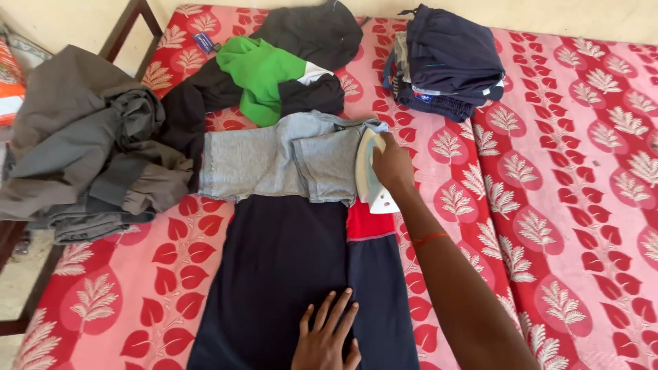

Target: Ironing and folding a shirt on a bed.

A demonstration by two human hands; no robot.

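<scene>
Covering bed frame: red leaf-print sheet

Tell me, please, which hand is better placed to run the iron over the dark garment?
Probably the right hand: it already grips the iron beside the dark garment, while the left hand lies flat on it.

One small label shows at the far end of the bed: a blue rectangular tag with pale print, tilted, sewn to the edge of the dark garment beside the green cloth. No packages, signs or screens anywhere.
</scene>
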